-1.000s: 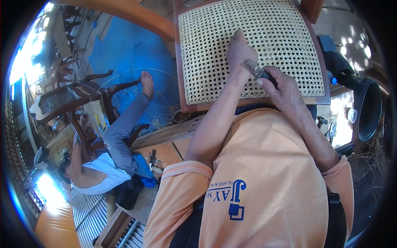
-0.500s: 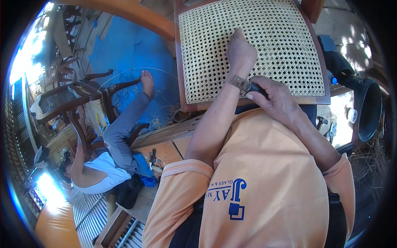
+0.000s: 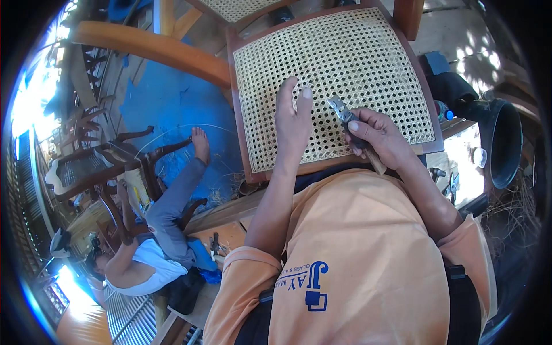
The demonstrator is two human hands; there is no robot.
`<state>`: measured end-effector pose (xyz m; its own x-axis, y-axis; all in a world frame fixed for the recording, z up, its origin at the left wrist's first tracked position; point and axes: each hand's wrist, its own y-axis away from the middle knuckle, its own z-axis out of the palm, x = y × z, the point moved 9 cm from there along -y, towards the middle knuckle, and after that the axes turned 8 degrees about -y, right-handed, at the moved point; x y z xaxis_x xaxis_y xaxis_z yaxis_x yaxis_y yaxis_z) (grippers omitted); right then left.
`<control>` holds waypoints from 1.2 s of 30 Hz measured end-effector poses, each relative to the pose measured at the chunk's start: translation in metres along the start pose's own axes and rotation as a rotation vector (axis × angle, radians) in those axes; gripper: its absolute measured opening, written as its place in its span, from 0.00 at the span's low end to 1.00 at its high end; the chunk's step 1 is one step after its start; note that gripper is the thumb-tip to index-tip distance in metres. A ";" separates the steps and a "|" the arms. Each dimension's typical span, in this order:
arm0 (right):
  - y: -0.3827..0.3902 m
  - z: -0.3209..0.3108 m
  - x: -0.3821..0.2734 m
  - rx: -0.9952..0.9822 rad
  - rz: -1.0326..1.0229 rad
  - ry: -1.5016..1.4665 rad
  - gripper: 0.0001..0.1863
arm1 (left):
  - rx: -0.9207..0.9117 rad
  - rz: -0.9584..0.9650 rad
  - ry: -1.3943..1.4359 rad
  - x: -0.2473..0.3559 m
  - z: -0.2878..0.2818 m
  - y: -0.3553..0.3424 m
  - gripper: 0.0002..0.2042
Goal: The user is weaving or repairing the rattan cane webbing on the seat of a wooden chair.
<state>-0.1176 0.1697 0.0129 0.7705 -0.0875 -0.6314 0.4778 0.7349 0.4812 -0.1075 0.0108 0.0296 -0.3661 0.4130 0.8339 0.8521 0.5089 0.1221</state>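
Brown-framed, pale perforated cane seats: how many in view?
2. One brown-framed, pale perforated cane seat lies under the left hand and right hand; a second cane seat is cut off at the top edge. Others may be hidden.

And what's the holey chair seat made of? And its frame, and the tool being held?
The seat looks like cane, dull and pale: strips woven around many holes. The frame looks like varnished wood, smooth and reddish-brown. The tool in the right hand has a grey, shiny head, probably metal; its dark grip could be plastic or rubber.
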 end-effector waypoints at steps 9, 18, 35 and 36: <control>-0.003 -0.017 -0.012 0.149 -0.079 0.353 0.13 | -0.072 0.166 -0.159 0.023 0.006 0.021 0.34; -0.019 -0.049 -0.041 0.344 -0.167 1.702 0.21 | -0.014 0.235 -0.648 -0.023 -0.009 0.035 0.21; 0.011 -0.024 -0.045 0.201 -0.326 1.496 0.19 | -0.112 0.342 -0.711 0.000 0.014 0.054 0.21; 0.012 -0.031 -0.043 0.238 -0.243 1.192 0.19 | -0.120 0.397 -0.692 0.011 0.019 0.055 0.22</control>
<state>-0.1584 0.2033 0.0267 -0.1538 0.5529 -0.8189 0.7153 0.6340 0.2937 -0.0720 0.0575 0.0354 -0.1424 0.9400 0.3100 0.9873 0.1574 -0.0237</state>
